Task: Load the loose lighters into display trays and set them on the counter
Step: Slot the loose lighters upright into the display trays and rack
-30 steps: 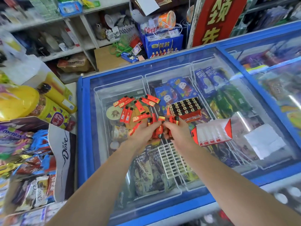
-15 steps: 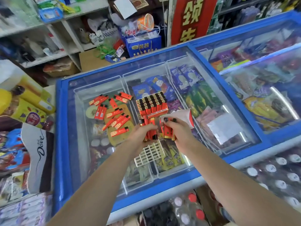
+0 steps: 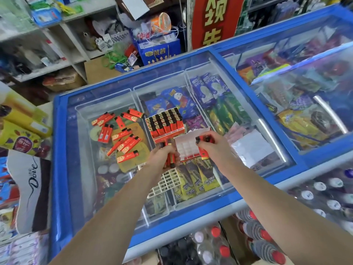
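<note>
Right hand (image 3: 211,145) over empty tray (image 3: 186,148), held lighter (image 3: 203,139) mostly hidden.

The lighters (image 3: 168,158) your left hand (image 3: 162,155) grips are red with black caps. Just beyond those fingers, the full tray (image 3: 165,123) shows red bodies under rows of black tops with gold marks. The tray (image 3: 186,148) against your right hand's (image 3: 212,145) fingers is a white grid edged in red, and they pinch a red, black-capped lighter (image 3: 202,139). Left of your left fingers, the loose lighters (image 3: 122,134) are orange-red, on glass in a blue freezer frame (image 3: 57,150).
</note>
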A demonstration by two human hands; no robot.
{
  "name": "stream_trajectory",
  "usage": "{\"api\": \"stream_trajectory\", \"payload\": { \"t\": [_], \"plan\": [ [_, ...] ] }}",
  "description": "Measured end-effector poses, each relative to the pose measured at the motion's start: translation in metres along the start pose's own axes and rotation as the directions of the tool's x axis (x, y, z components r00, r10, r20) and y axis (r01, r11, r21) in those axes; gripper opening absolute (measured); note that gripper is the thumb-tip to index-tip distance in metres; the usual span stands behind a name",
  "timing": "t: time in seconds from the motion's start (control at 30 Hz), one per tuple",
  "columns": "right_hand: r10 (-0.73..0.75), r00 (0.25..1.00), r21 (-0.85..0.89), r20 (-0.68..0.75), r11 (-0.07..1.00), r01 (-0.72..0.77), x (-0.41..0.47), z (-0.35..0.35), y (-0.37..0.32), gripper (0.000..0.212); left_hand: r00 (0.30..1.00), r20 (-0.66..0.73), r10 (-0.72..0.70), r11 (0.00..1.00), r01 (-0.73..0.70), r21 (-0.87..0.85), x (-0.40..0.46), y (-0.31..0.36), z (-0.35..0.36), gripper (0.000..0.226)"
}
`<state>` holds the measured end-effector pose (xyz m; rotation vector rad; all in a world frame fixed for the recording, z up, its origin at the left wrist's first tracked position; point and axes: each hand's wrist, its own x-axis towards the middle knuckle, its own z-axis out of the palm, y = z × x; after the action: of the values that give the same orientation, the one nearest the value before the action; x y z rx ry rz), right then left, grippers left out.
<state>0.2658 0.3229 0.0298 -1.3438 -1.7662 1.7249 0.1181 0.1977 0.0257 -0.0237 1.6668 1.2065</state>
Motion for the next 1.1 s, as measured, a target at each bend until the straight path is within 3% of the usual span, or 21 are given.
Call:
{"api": "stream_trajectory", "payload": {
  "t": [0.17,0.33,0.47,0.53,0.7,0.9,1.1],
  "plan": [
    [-0.210,0.977,-0.290,0.039,0.933,0.213,0.010,0.011,-0.006,0.017,0.985,-0.132,0.112,0.980,-0.087,0.177,0.010,0.006,-0.006,0.018],
    [-0.395,0.906,-0.429,0.154,0.799,0.422,0.022,0.021,-0.011,0.015,0.955,-0.139,0.261,0.923,-0.205,0.327,0.020,0.012,-0.005,0.017],
    [-0.449,0.866,-0.463,0.219,0.734,0.498,0.031,0.027,-0.007,0.020,0.952,-0.099,0.290,0.880,-0.225,0.419,0.023,0.016,-0.002,0.046],
    [-0.465,0.850,-0.467,0.249,0.711,0.526,0.033,0.029,-0.003,0.022,0.955,-0.087,0.282,0.874,-0.219,0.433,0.025,0.016,-0.001,0.050],
    [-0.483,0.835,-0.464,0.264,0.696,0.549,0.037,0.039,0.005,0.018,0.955,-0.090,0.282,0.886,-0.223,0.407,0.030,0.015,0.001,0.015],
    [-0.538,0.787,-0.465,0.301,0.638,0.614,0.036,0.043,0.003,0.027,0.969,-0.069,0.238,0.929,-0.207,0.306,0.034,0.013,-0.001,0.021],
    [-0.542,0.727,-0.592,0.422,0.442,0.674,0.035,0.037,0.001,0.031,0.992,-0.049,0.117,0.990,-0.112,0.083,0.034,0.012,-0.007,0.029]
  ]
}}
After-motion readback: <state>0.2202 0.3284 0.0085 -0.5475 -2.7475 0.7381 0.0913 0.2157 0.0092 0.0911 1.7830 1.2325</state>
